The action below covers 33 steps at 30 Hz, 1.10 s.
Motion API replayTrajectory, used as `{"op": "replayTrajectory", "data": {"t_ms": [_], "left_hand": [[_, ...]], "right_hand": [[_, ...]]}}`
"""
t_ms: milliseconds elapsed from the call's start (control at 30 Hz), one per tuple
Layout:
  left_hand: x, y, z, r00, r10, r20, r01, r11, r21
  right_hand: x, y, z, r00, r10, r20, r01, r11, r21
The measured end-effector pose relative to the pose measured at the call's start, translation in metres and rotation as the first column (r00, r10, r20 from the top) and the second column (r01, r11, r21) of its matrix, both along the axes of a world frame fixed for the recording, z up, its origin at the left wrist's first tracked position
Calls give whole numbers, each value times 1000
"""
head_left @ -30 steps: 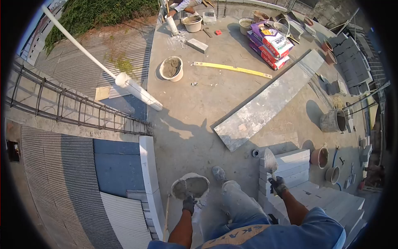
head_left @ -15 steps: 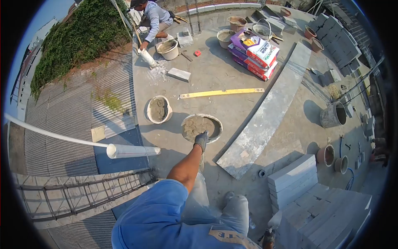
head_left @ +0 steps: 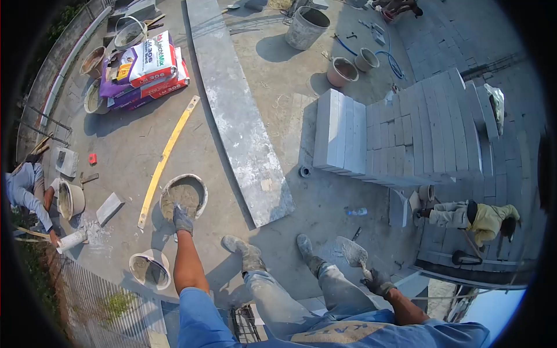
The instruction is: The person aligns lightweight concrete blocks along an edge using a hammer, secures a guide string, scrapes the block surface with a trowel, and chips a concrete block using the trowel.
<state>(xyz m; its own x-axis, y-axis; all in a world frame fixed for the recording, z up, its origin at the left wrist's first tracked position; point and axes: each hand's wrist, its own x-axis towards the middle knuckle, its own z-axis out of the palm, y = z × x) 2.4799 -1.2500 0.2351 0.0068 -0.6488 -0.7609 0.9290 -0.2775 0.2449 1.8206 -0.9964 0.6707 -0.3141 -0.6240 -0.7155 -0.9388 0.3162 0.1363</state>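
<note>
My left hand (head_left: 183, 219), in a dark glove, reaches down to a round bucket (head_left: 204, 203) of wet grey mortar (head_left: 184, 193). Its fingers are closed at the near rim, and the exact grip is partly hidden. My right hand (head_left: 379, 284), also gloved, is closed around the handle of a trowel (head_left: 353, 253). The trowel's blade is smeared with mortar and held above the floor, off to my right side. A second bucket of mortar (head_left: 149, 270) stands beside my left forearm.
A yellow spirit level (head_left: 167, 159) and a long grey board (head_left: 238, 116) lie beyond the bucket. Mortar bags (head_left: 145, 72) are stacked far left; pale blocks (head_left: 394, 133) are piled right. One co-worker (head_left: 29, 191) crouches at left, another person (head_left: 473, 220) is at right.
My view has swung to the right, bringing my right hand with the trowel and the block stack fully into sight. My left hand stays at the same bucket.
</note>
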Motion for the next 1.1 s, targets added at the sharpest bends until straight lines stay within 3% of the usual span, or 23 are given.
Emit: {"op": "replayTrajectory", "data": {"t_ms": [100, 167, 233, 267, 333, 433, 467, 533, 567, 600, 633, 700, 767, 833, 900, 967, 1033, 1067, 1100], "left_hand": [[-31, -7, 27, 944, -322, 74, 328, 938, -110], [-68, -40, 59, 813, -550, 192, 582, 770, -261], [-120, -36, 113, 621, -727, 294, 783, 559, -272], [-147, -30, 146, 545, -787, 288, 837, 531, -132], [-176, 7, 157, 481, -820, 310, 874, 475, -100], [-198, 77, 166, 347, -874, 339, 895, 417, 159], [-198, 104, 154, 386, -887, 253, 871, 441, 216], [-195, 146, 174, 298, -942, 155, 840, 336, 426], [-196, 162, 175, 350, -935, 46, 758, 312, 573], [-207, 168, 186, 351, -936, 32, 731, 295, 616], [-228, 164, 199, 352, -935, 47, 724, 304, 620], [-274, 149, 211, 365, -925, 103, 710, 348, 612], [-329, 129, 218, 388, -905, 177, 702, 414, 579], [-397, 106, 223, 415, -875, 250, 696, 482, 532], [-461, 80, 236, 456, -837, 303, 678, 547, 491], [-511, 66, 256, 482, -804, 347, 659, 594, 461], [-548, 55, 279, 510, -775, 373, 641, 632, 435], [-565, 55, 290, 526, -761, 380, 630, 649, 426], [-578, 56, 299, 545, -744, 386, 619, 668, 414]], "right_hand": [[62, -46, 10, 986, -154, 67, 150, 987, 53], [79, -58, -5, 974, -169, 149, 170, 985, 10], [91, -78, -1, 972, -146, 184, 145, 989, 18], [90, -79, 2, 973, -112, 200, 129, 989, -70], [80, -80, 12, 968, -32, 247, 102, 955, -279], [47, -97, 50, 978, -112, 174, 185, 851, -491], [30, -103, 60, 970, -228, 84, 239, 832, -500], [-21, -106, 69, 945, -318, 79, 308, 780, -545], [-52, -106, 73, 922, -383, 52, 345, 755, -558], [-84, -103, 80, 921, -385, 51, 322, 682, -656], [-118, -105, 86, 922, -385, 48, 290, 602, -744], [-179, -122, 129, 852, -477, 217, 446, 443, -778], [-257, -141, 152, 863, -408, 296, 409, 222, -885], [-334, -180, 198, 846, -386, 367, 427, 79, -901], [-426, -223, 241, 861, -194, 470, 473, -34, -881], [-498, -267, 319, 877, -3, 480, 480, -1, -877], [-565, -317, 392, 862, 78, 501, 494, 97, -864], [-610, -353, 414, 915, 192, 356, 345, 86, -935], [-623, -383, 455, 946, 140, 293, 277, 123, -953]]}}
